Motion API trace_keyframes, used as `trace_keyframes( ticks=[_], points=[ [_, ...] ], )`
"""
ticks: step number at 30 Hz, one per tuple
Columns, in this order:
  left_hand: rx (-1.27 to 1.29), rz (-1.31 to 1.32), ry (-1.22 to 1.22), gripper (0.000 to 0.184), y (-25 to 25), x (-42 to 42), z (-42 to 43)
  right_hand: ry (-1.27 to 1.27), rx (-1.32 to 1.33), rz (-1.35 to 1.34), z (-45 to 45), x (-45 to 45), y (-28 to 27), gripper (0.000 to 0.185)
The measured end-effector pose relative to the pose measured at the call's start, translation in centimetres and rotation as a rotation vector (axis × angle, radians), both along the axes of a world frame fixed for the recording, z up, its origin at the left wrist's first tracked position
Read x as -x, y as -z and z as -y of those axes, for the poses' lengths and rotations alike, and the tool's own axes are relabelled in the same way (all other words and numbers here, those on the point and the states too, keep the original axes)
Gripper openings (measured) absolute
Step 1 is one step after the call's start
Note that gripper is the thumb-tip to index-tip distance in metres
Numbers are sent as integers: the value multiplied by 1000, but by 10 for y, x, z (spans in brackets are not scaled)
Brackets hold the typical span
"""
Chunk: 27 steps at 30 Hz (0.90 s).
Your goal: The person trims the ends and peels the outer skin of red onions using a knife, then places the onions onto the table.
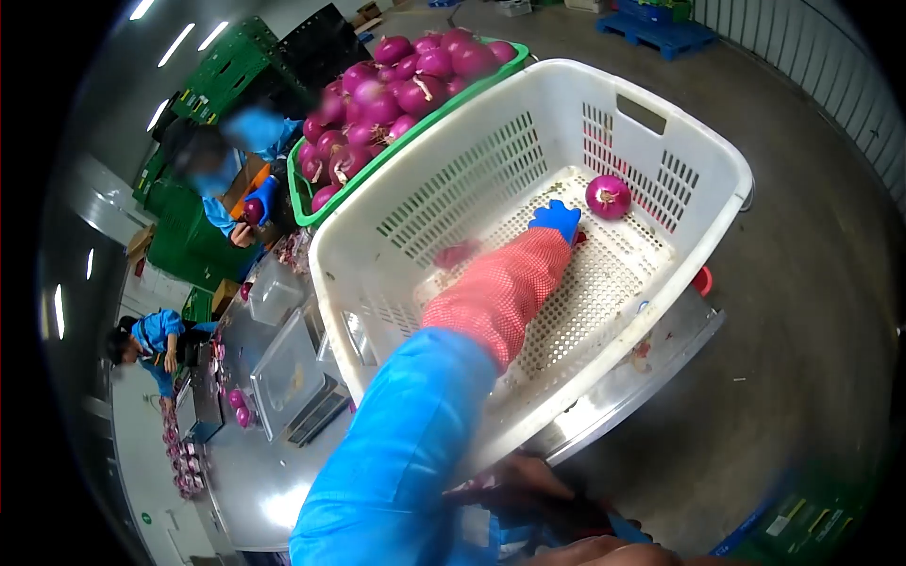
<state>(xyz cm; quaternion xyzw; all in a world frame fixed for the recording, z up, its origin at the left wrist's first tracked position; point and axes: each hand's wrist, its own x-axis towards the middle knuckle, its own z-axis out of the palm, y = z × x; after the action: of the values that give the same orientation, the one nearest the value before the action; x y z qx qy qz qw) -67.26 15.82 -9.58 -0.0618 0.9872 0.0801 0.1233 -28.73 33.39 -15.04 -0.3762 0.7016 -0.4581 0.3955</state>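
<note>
The left hand (557,219), in a blue glove under a coral mesh oversleeve, reaches down inside the white plastic basket (722,179); I cannot tell whether its fingers grip anything. The right hand is out of view. Just beyond the glove, a glossy, round, purple-skinned red onion (608,197) sits on the basket's perforated floor. Alongside, more red onions (377,104) heap a green crate (304,206).

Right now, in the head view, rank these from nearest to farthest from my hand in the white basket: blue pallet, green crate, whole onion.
1. Whole onion: inside the white basket, beside your hand.
2. Green crate: outside the basket, upper left.
3. Blue pallet: background floor, upper right.
</note>
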Motion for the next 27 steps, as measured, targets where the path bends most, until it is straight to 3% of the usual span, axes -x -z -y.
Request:
trace_keyframes(
  ticks=[3,7,8,10,11,12,14,15,16,17,18,20,24,26,27],
  points=[
    [7,-96,39,44,-6,-13,6,37,-30,-5,0,1,-10,30],
    [-184,-64,280,45,-58,-44,13,111,-31,136,-2,-5,-25,34],
    [-208,-81,311,55,-80,-53,15,173,114,19,-1,-11,-29,30],
    [-185,-307,314,67,-137,-84,18,87,14,-132,-1,-16,-35,29],
    [-324,-312,275,69,-172,-104,23,143,95,-192,1,-23,-38,28],
    [-464,-312,232,71,-199,-129,36,93,-52,-175,3,-24,-59,26],
    [-938,-255,176,77,-209,-159,80,167,66,-70,9,-36,-82,25],
    [-1184,-210,122,76,-225,-195,94,177,25,-113,14,-41,-98,24],
    [-1432,-163,57,75,-245,-238,104,71,78,-380,20,-47,-93,23],
    [-1552,-159,16,76,-258,-278,111,98,186,-373,24,-54,-101,22],
    [-1674,-159,-29,76,-262,-316,118,125,291,-367,29,-60,-109,22],
    [-1776,-228,-71,82,-250,-384,135,178,222,-317,45,-75,-106,20],
    [-2016,-218,-257,79,-193,-503,158,336,321,-245,77,-91,-137,17],
    [-1954,-319,-412,76,-172,-545,151,413,282,-130,93,-95,-158,18],
    [-1965,-275,-417,75,-152,-562,157,390,327,-276,100,-95,-163,23]
  ],
)
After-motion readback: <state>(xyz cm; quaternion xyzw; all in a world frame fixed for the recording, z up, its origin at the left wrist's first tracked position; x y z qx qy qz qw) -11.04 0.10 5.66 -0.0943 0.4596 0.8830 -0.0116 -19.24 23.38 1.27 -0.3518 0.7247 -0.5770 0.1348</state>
